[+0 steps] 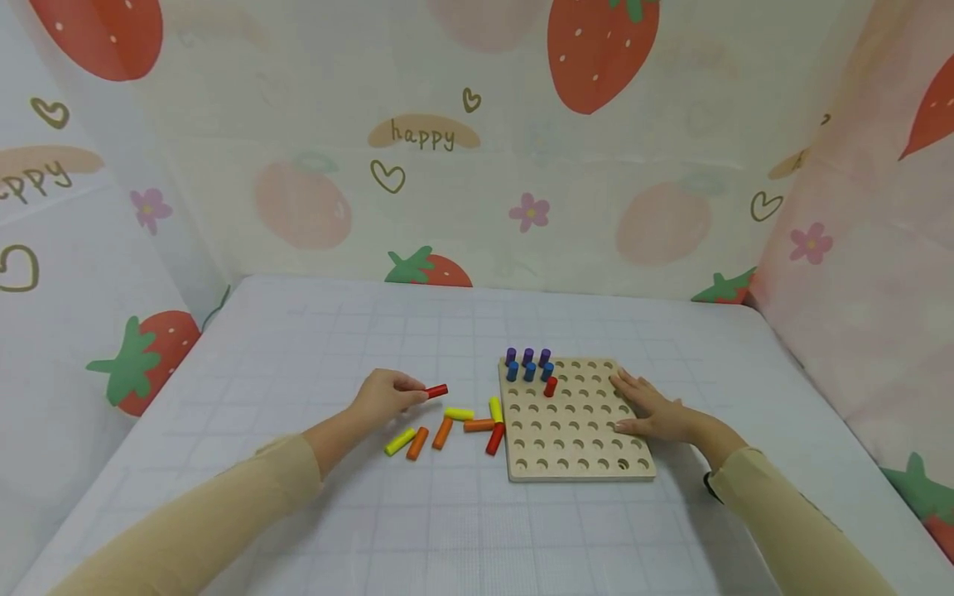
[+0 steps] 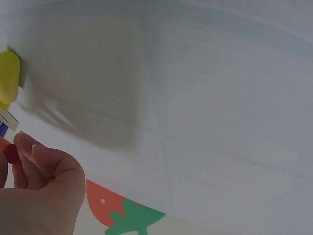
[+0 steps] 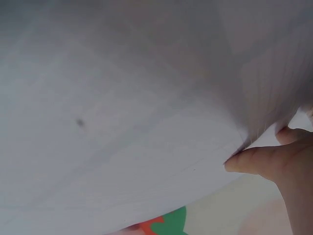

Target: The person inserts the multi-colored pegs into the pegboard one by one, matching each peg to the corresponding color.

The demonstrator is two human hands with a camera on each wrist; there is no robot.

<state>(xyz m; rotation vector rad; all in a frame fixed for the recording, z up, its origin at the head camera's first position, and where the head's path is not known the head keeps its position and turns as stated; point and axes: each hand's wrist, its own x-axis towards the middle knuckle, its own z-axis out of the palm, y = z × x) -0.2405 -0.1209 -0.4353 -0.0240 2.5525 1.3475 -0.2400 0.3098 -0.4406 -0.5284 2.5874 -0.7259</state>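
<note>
My left hand (image 1: 382,395) pinches a red peg (image 1: 436,391) between thumb and fingertips, left of the wooden pegboard (image 1: 581,473). The left wrist view also shows the red peg (image 2: 11,153) at the fingertips. My right hand (image 1: 652,410) rests with extended fingers on the board's right edge. In the board's back left corner stand three purple pegs (image 1: 528,357), with three blue pegs (image 1: 530,372) in the row in front. One red peg (image 1: 551,386) stands just in front of the rightmost blue one. The right wrist view shows my right thumb (image 3: 259,160) but not the board.
Loose pegs lie on the table left of the board: several orange ones (image 1: 442,433), several yellow ones (image 1: 400,442), and a red one (image 1: 495,439) against the board's left edge. A pale grid-patterned cloth (image 1: 358,530) covers the table. Strawberry-print curtains (image 1: 477,215) enclose the back and sides.
</note>
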